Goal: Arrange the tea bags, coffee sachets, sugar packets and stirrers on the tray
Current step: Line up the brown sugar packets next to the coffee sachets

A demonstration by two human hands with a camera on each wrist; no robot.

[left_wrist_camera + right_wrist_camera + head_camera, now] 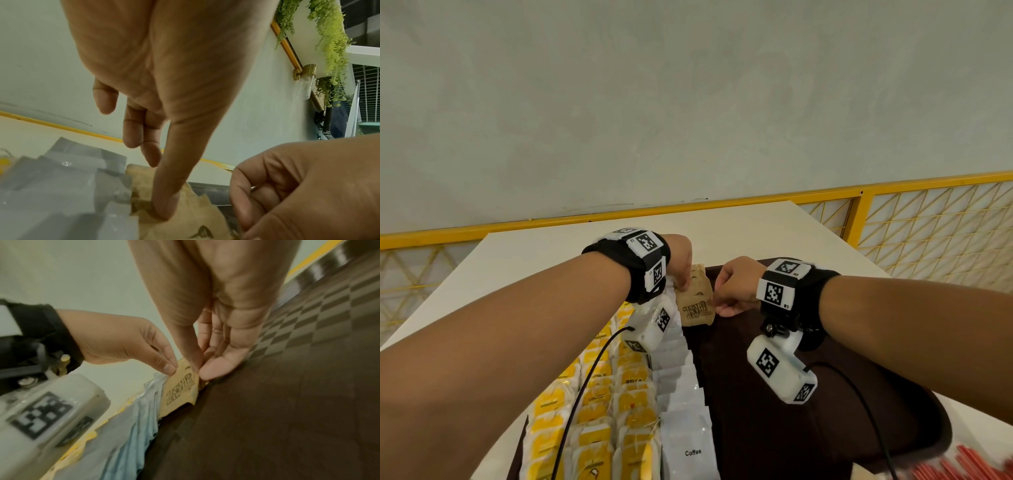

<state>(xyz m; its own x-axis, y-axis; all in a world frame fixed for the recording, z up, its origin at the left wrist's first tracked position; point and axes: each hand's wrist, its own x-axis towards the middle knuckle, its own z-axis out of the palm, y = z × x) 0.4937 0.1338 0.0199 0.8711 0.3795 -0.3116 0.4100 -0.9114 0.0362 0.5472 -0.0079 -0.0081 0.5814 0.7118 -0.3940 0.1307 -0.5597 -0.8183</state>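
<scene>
Both hands meet over the far end of a dark brown tray (774, 394) that sits on a white bench (551, 260). Between them is a small stack of brown sugar packets (695, 305), standing up on the tray, just beside the far end of a row of white coffee sachets (681, 404). The left hand (681, 260) pinches the top of the sugar packets, with the thumb pressed on the brown paper and the other fingers curled behind. The right hand (732, 287) pinches the right edge of the same packets between thumb and fingers. To the left of the coffee sachets, yellow tea bags (599, 394) lie in rows on the tray. Red stirrers (962, 469) lie at the near right corner, off the tray, a bit blurry. A yellow rail (756, 198) runs along the pale wall behind the bench.
</scene>
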